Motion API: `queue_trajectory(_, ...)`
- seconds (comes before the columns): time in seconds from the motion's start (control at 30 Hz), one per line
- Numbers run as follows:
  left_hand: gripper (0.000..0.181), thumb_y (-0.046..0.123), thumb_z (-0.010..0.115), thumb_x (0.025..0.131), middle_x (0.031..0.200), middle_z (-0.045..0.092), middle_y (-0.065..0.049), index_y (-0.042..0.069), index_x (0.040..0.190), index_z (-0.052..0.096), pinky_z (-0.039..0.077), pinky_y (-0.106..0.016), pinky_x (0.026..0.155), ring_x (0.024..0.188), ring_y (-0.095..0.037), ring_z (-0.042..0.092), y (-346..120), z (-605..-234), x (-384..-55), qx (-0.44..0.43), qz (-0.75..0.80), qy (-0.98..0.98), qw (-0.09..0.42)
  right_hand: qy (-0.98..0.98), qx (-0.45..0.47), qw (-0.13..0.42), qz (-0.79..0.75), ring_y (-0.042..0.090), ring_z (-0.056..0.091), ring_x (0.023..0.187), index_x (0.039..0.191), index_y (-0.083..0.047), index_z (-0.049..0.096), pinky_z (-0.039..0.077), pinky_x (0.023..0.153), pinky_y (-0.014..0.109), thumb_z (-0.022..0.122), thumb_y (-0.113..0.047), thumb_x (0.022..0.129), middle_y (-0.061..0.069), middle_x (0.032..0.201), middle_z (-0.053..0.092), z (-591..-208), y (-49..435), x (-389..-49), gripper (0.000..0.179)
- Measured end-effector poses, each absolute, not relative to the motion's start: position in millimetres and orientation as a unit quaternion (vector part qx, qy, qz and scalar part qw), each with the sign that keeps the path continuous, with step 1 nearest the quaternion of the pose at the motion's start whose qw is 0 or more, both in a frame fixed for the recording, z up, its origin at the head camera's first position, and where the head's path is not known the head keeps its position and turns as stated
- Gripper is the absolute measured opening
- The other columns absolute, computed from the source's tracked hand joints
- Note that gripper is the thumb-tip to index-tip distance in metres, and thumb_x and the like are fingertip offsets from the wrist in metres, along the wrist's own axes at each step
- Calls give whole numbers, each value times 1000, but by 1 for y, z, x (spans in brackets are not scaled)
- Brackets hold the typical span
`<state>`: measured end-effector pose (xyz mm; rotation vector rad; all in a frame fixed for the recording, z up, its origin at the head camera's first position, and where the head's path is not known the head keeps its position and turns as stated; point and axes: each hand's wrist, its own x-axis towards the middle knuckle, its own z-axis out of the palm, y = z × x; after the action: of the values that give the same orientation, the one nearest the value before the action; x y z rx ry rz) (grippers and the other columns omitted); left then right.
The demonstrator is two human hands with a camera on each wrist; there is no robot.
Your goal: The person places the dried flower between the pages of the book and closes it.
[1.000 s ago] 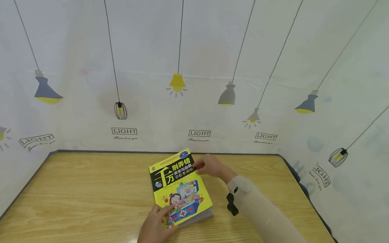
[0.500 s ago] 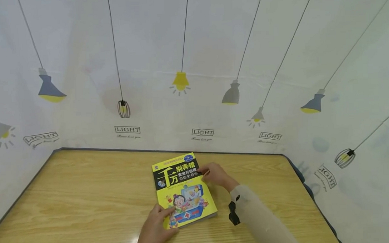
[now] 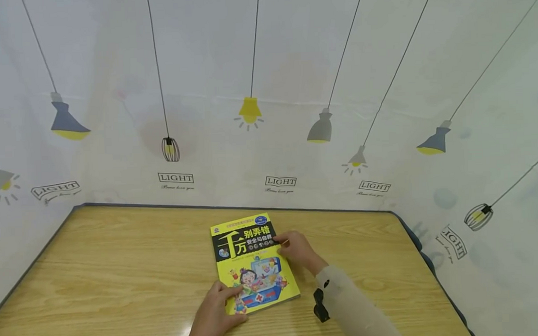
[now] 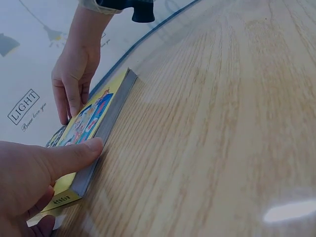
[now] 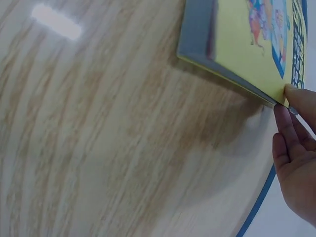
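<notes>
Lying flat on the wooden table [image 3: 121, 272] between both hands: a yellow book [image 3: 252, 262], cover up. Pressing down on its near corner with thumb along the edge and fingers loosely bent: left hand [image 3: 216, 313], gripping nothing. Pinching the far right edge of the cover between thumb and fingertips: right hand [image 3: 298, 248], forearm angling in from the right.

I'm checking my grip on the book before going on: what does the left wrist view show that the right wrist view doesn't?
Only the left wrist view shows the left hand, its thumb lying on the cover at the near corner of the yellow book, plus the printed wall. Only the right wrist view shows the right hand's fingertips pinching the cover's edge, lifted slightly off the grey page block. Both show the right hand, the book lying flat and the wooden table.
</notes>
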<state>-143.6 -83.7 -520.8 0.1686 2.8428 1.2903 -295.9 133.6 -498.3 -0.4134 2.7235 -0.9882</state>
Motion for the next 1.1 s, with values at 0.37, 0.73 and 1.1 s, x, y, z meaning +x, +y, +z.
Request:
queue_trajectory(0.37, 61, 29, 85, 60, 86, 39, 0, 7, 113, 65, 33, -22, 61, 72, -12, 37, -85, -525, -143, 56, 426, 903, 14, 924, -143, 96, -342, 15, 52, 79, 114, -2, 64, 44, 70, 30, 65, -5, 84, 6, 96, 60, -512, 138, -291, 30)
queue_trajectory(0.73, 57, 30, 84, 61, 87, 38, -1, 11, 111, 65, 34, -24, 63, 73, -14, 38, -88, -528, -144, 64, 431, 900, 15, 907, -147, 88, -386, 16, 51, 83, 118, -2, 61, 44, 72, 31, 61, -6, 88, 8, 101, 60, -519, 142, -285, 31)
queue_trajectory(1.1, 59, 37, 81, 64, 85, 39, -1, 10, 113, 63, 35, -23, 60, 72, -14, 38, -92, -522, -145, 77, 436, 896, 45, 907, -152, 113, -376, 15, 53, 80, 114, -1, 64, 45, 69, 30, 65, -6, 84, 5, 92, 61, -506, 145, -287, 30)
